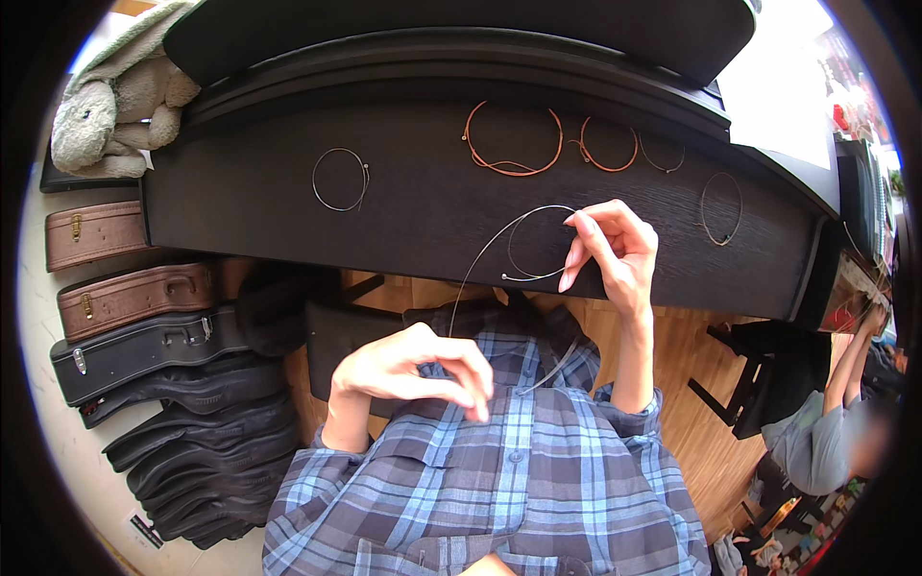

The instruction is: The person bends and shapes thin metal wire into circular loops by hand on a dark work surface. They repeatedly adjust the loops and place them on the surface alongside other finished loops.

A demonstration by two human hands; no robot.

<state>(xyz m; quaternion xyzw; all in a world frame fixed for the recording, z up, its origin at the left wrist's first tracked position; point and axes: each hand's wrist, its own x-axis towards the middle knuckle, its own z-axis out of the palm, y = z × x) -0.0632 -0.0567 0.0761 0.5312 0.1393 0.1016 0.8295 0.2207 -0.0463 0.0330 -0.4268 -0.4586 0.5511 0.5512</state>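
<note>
My right hand (618,252) is raised over the dark table's front edge, thumb and fingers pinching a thin silvery guitar string (464,282). One small loop hangs beside these fingers, with a ball at its end. From there the string arcs down and passes behind my left hand (413,370). A further length shows in front of my shirt, right of the left fingertips. My left hand is lower, fingers curled and tips brought close to the thumb. Slight blur hides whether the string runs between them.
Coiled strings lie on the dark table (403,240): a silver coil (365,178), a large copper coil (514,174), a smaller copper coil (612,170) and thinner ones farther right. Instrument cases (182,326) stand at left below a plush toy (86,115). Another person (816,432) works at right.
</note>
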